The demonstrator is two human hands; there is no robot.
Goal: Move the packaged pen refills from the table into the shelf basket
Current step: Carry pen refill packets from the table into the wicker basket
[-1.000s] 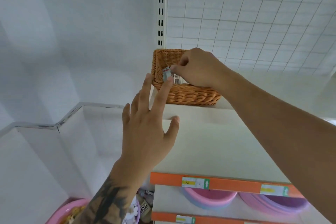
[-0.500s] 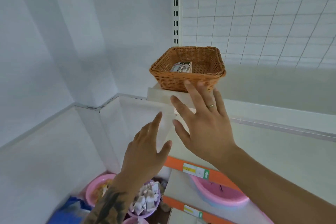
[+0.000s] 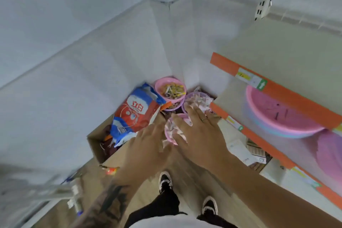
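Note:
I am looking down at the floor, and the wicker basket is out of view. My left hand [image 3: 144, 146] and my right hand [image 3: 199, 135] reach downward side by side with straight fingers and hold nothing. There is a ring on my right hand. Both hands hover in front of a small pink bowl [image 3: 173, 131] of white packets. At the lower left a blurred grey surface edge carries blurred white-and-blue packets [image 3: 75, 200]; I cannot tell what they are.
A red-and-blue bag [image 3: 135, 113] leans in a cardboard box [image 3: 96, 146] in the corner. Two more pink bowls [image 3: 170, 89] [image 3: 196, 100] of small items sit behind. On the right, orange-edged shelves [image 3: 277, 89] hold pink basins [image 3: 277, 116]. My shoes [image 3: 165, 179] stand on the wood floor.
The view has swung from the shelf-top basket down to the floor. Both hands have dropped away from the basket and stay open; the packet stays in the basket, now out of sight.

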